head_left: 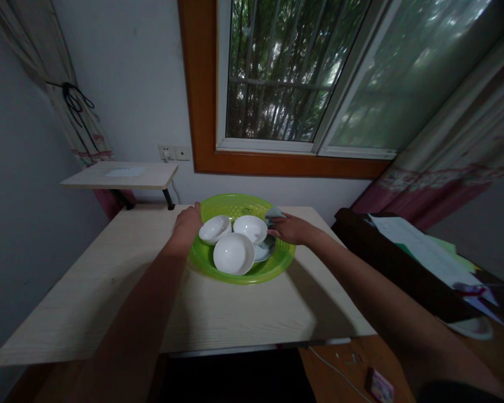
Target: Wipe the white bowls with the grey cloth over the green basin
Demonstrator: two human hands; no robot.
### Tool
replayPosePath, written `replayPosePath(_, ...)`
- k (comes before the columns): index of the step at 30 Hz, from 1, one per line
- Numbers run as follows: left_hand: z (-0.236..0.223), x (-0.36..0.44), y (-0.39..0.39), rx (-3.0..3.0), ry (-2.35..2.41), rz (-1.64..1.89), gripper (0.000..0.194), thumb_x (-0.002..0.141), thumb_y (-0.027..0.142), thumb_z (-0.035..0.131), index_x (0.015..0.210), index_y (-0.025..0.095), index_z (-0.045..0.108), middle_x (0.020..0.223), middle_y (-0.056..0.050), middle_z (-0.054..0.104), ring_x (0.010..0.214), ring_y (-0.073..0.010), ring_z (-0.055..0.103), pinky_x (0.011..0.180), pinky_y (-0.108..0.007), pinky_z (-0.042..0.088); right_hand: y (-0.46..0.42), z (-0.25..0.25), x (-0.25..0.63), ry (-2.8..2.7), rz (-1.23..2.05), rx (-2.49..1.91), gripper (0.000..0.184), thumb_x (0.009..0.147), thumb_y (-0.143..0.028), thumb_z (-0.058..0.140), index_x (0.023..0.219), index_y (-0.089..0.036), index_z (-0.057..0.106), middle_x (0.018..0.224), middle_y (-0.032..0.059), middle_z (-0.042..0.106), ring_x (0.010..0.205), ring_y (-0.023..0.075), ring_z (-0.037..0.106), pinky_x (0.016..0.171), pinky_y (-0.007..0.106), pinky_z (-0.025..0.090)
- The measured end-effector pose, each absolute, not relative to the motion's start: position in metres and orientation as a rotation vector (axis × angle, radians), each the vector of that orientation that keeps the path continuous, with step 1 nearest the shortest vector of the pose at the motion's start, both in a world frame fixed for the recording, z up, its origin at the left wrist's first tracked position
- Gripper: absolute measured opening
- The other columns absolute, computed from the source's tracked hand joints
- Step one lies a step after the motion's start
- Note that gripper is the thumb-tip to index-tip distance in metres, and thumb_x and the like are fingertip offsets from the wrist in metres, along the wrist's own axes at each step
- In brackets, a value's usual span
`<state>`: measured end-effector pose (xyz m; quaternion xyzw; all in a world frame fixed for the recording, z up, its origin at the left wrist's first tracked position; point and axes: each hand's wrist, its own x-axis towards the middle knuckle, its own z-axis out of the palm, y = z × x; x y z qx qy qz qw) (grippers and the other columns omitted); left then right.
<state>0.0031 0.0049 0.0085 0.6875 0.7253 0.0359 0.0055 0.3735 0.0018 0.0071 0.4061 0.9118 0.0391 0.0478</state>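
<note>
A round, bright green plastic basket sits on the wooden table, near the wall. Three white bowls lie inside it, the front one tilted toward me. Beside them on the right, a pale dish shows only in part. My left hand is closed on the basket's left rim, its fingertips mostly hidden. At the right side of the basket, my right hand holds a greyish cloth, with its fingers close to the right-hand bowl.
A small raised shelf with a paper on it stands at the table's back left. Wall sockets and a window are behind. Right of the table, papers lie on a dark piece of furniture. A white cable crosses the floor.
</note>
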Motion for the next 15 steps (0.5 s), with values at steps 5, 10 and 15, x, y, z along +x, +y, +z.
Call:
replayPosePath(5, 0.011, 0.005, 0.003, 2.13, 2.282, 0.104, 0.059, 0.089, 0.028, 0.063, 0.145, 0.016, 0.05, 0.125, -0.021, 0.072, 0.114, -0.0317, 0.072, 0.092, -0.036, 0.056, 0.022, 0.0, 0.365, 2.685, 0.178, 1.381, 0.047, 0.106, -0.052, 0.047, 0.137, -0.025, 0.069, 0.153, 0.0105, 0.062, 0.152, 0.0314, 0.047, 0.13, 0.054, 0.026)
replayPosePath(10, 0.01, 0.007, 0.0, 2.13, 2.286, 0.152, 0.057, 0.09, 0.03, 0.062, 0.145, 0.016, 0.051, 0.124, -0.022, 0.072, 0.114, -0.033, 0.072, 0.092, -0.038, 0.056, 0.009, 0.004, 0.368, 2.658, 0.038, 1.427, 0.05, 0.108, -0.055, 0.04, 0.128, -0.026, 0.075, 0.148, 0.0104, 0.066, 0.154, 0.0321, 0.043, 0.129, 0.062, 0.023)
replayPosePath(15, 0.007, 0.006, 0.002, 2.127, 2.284, 0.156, 0.055, 0.091, 0.03, 0.062, 0.142, 0.016, 0.052, 0.123, -0.021, 0.073, 0.112, -0.033, 0.072, 0.089, -0.038, 0.056, -0.026, 0.015, 0.38, 2.712, -0.018, 1.363, 0.058, 0.111, -0.057, 0.031, 0.118, -0.025, 0.079, 0.132, 0.0095, 0.076, 0.147, 0.0302, 0.053, 0.132, 0.06, 0.017)
